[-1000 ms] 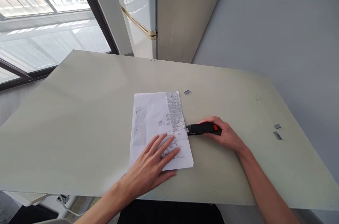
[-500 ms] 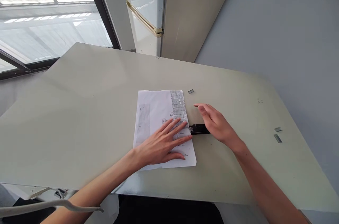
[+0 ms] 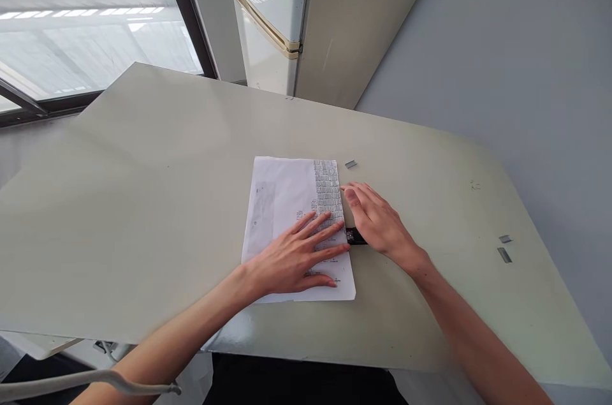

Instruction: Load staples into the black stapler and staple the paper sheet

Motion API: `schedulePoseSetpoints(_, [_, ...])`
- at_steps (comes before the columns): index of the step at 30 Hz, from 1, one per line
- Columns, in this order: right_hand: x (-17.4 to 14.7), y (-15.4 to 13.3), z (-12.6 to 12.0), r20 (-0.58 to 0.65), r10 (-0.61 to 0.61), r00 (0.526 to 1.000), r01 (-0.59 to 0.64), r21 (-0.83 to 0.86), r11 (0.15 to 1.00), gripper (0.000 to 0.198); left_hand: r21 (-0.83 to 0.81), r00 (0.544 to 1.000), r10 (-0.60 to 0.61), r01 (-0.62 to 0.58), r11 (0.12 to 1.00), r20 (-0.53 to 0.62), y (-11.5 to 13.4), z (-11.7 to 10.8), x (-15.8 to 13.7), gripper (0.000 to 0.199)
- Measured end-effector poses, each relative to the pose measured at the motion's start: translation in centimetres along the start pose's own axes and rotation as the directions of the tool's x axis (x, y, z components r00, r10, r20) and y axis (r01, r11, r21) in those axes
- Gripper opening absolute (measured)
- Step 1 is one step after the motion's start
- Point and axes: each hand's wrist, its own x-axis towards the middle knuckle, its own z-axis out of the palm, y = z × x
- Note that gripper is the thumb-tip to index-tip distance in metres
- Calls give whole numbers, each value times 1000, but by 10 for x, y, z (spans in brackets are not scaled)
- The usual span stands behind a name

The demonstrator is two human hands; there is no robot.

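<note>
Left hand (image 3: 295, 259) is splayed wide on the paper (image 3: 289, 183), probably so it won't slide; right hand (image 3: 381, 221), fingers kinda straight, partly covers the stapler (image 3: 356, 237).

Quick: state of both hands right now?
Left hand: open, fingers spread flat on the white printed paper.
Right hand: open, over the black oblong stapler; can't tell if pressing.

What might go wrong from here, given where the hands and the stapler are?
The left hand lies on the paper right beside the stapler, so a finger might get pinched. The right hand covers the stapler's rear, so uneven pressure could skew it against the paper's edge. Dense rows of staples run up to that spot, so a new staple might catch on them.
</note>
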Motion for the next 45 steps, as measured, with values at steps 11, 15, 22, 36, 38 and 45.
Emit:
schedulePoseSetpoints(11, [3,-5,4,-21,11,1000,-13,-67,998,68,-19,1000,-4,4,1000,-8,1,0,0,73])
schedulePoseSetpoints(15, [4,-6,5,-23,24,999,-26,-66,997,69,-32,1000,-10,10,999,-25,2,1,0,75])
schedulePoseSetpoints(22, [5,-4,7,-52,7,999,-9,-41,999,65,-18,1000,-14,14,1000,-19,3,3,0,74])
schedulePoseSetpoints(36, [4,-8,6,-14,39,999,-40,-101,994,67,-3,1000,-19,19,1000,-8,5,3,1,72])
schedulePoseSetpoints(38, [4,-8,8,-22,39,999,-41,-121,992,66,-5,1000,-18,18,1000,-10,5,2,2,71])
schedulePoseSetpoints(45, [3,-10,14,-69,3,998,-18,-228,974,62,-5,1000,-15,15,1000,-12,5,2,3,71])
